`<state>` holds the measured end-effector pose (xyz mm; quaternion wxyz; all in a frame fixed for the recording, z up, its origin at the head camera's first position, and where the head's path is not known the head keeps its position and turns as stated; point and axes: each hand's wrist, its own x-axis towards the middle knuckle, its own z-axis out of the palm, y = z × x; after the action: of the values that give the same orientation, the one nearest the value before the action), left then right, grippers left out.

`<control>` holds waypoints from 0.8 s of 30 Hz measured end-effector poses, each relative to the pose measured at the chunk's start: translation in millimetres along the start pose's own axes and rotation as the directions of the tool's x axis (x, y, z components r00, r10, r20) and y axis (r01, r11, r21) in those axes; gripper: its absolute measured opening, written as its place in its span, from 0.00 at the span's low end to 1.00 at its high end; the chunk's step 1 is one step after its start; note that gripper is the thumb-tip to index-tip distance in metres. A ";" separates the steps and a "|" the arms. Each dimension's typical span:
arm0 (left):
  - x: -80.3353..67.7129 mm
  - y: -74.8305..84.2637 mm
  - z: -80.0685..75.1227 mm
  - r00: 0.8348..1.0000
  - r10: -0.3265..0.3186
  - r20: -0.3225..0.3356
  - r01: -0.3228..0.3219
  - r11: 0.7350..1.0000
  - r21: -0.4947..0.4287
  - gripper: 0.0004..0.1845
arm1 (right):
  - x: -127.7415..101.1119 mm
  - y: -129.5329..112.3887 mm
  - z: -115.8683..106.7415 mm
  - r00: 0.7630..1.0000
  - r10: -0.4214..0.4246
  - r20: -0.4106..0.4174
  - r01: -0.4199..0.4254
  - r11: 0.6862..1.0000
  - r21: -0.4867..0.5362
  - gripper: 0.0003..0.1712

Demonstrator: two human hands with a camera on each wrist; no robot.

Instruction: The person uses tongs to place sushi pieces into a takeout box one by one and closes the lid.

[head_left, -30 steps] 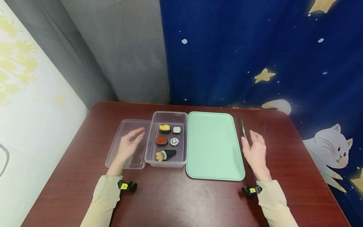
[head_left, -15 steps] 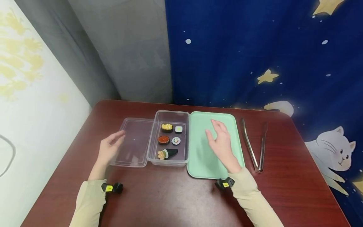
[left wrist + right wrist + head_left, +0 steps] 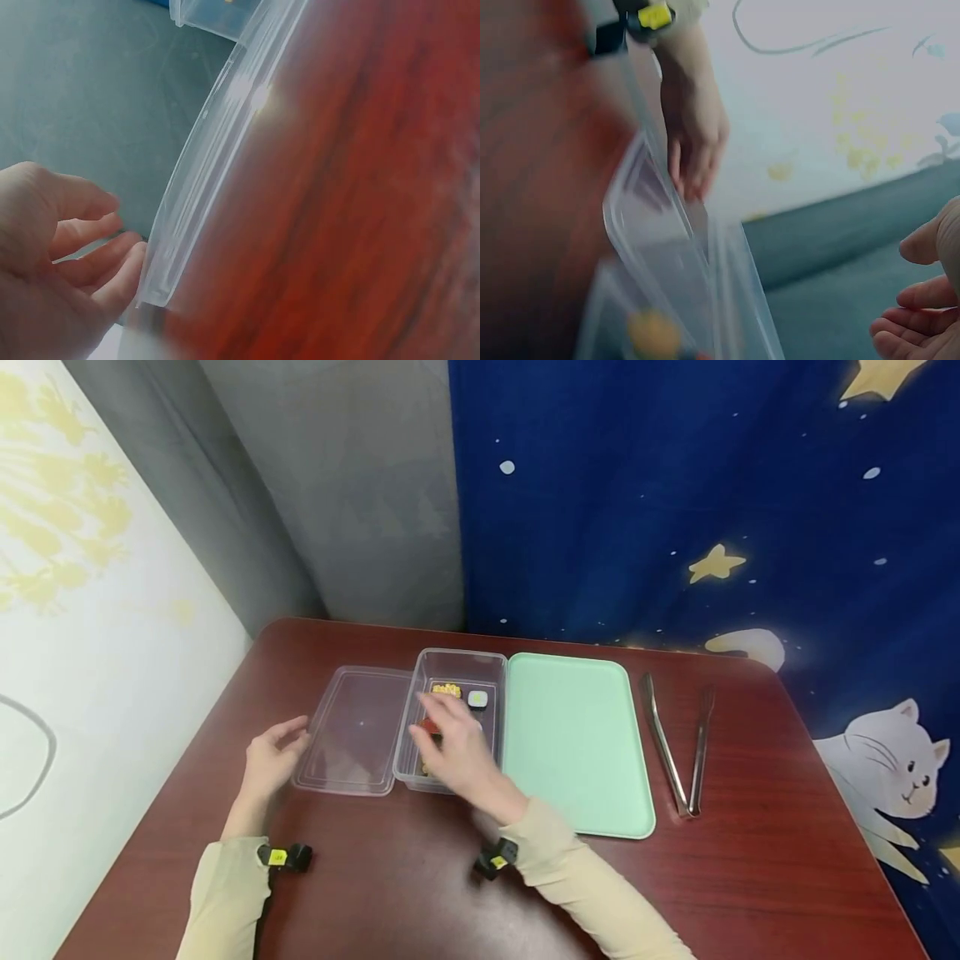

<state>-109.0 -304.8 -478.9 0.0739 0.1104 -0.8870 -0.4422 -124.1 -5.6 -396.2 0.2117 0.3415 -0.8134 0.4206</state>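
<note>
A clear plastic container [image 3: 495, 670] on the dark red table [image 3: 420, 893] holds toy sushi: a yellow-topped piece [image 3: 446, 690], a white roll [image 3: 477, 699] and a red-topped piece [image 3: 429, 725] half hidden by my fingers. My right hand [image 3: 456, 745] hovers over the container with relaxed fingers and holds nothing; the right wrist view shows its fingers [image 3: 919, 300] loosely curled and empty. The container's clear lid [image 3: 352, 731] lies flat on the left. My left hand [image 3: 272, 762] rests at the lid's left edge [image 3: 217, 150], fingers [image 3: 90, 262] loose beside the rim.
A mint green tray [image 3: 573, 743] lies directly right of the container. Metal tongs [image 3: 675, 743] lie on the table right of the tray. A grey wall and a blue starry curtain stand behind the table's far edge.
My right hand has swept left, from beside the tongs across the green tray to over the container. My left hand has drawn back from over the lid to its left edge.
</note>
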 end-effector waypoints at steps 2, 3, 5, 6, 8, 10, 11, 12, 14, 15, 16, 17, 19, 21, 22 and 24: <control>-0.1 -1.3 0.0 1.000 0.012 -0.001 -0.012 1.000 0.016 0.20 | 1.1 -8.8 15.0 0.997 0.032 0.064 -0.033 0.999 0.007 0.25; 0.3 -1.5 -0.1 1.000 0.018 0.000 -0.018 0.999 0.028 0.20 | 1.6 -12.8 22.3 0.995 0.052 0.091 -0.054 0.998 0.017 0.25; 1.8 -1.6 0.0 0.999 0.037 -0.001 -0.037 0.997 0.063 0.20 | 2.7 -20.1 36.3 0.987 0.092 0.134 -0.096 0.995 0.024 0.26; 3.0 -1.5 0.2 0.999 0.051 -0.007 -0.050 0.995 0.089 0.19 | 3.1 -23.1 43.3 0.983 0.109 0.147 -0.114 0.993 0.024 0.26; 6.0 -1.2 0.8 0.996 0.083 -0.014 -0.081 0.987 0.137 0.19 | 3.4 -28.9 55.9 0.974 0.152 0.166 -0.157 0.987 0.021 0.27; 8.9 -1.2 1.9 0.993 0.113 -0.021 -0.108 0.979 0.175 0.18 | 3.3 -33.6 67.7 0.965 0.194 0.177 -0.198 0.980 0.004 0.28; 10.2 -1.6 2.5 0.991 0.129 -0.023 -0.122 0.974 0.193 0.18 | 3.3 -35.9 73.0 0.958 0.216 0.186 -0.219 0.976 -0.007 0.29; 11.3 -2.1 2.8 0.989 0.143 -0.023 -0.135 0.969 0.207 0.18 | 3.1 -37.7 78.3 0.952 0.237 0.195 -0.238 0.971 -0.017 0.29; 13.0 -2.8 3.5 0.987 0.159 -0.021 -0.150 0.963 0.222 0.17 | 3.2 -41.5 87.3 0.935 0.284 0.213 -0.282 0.959 -0.041 0.31; 13.3 -2.7 3.5 0.986 0.163 -0.023 -0.153 0.961 0.229 0.16 | 3.5 -42.9 92.0 0.924 0.311 0.221 -0.307 0.950 -0.056 0.32; 13.7 -2.8 3.3 0.986 0.166 -0.023 -0.156 0.960 0.234 0.16 | 4.0 -44.4 96.2 0.913 0.340 0.226 -0.334 0.940 -0.063 0.33; 14.0 -2.8 3.0 0.985 0.170 -0.022 -0.160 0.959 0.235 0.15 | 4.1 -45.4 100.6 0.900 0.371 0.228 -0.365 0.929 -0.069 0.34; 14.0 -2.0 1.7 0.984 0.174 -0.024 -0.163 0.957 0.241 0.14 | 4.4 -47.2 109.3 0.874 0.432 0.222 -0.425 0.902 -0.081 0.36; 12.7 -1.9 -0.4 0.985 0.168 -0.028 -0.155 0.956 0.249 0.13 | 3.7 -48.5 118.0 0.847 0.486 0.215 -0.477 0.874 -0.095 0.38; 11.8 -2.2 -1.8 0.986 0.165 -0.032 -0.151 0.955 0.254 0.13 | 2.8 -49.2 121.8 0.835 0.507 0.214 -0.498 0.861 -0.099 0.39; 9.3 -3.5 -5.3 0.986 0.158 -0.042 -0.141 0.953 0.269 0.13 | 0.2 -50.4 128.6 0.813 0.541 0.214 -0.528 0.841 -0.118 0.40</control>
<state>-116.4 -313.4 -478.3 0.1200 0.0656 -0.9413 -0.3087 -94.6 -133.1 -440.4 -0.0056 0.1415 -0.9067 0.3973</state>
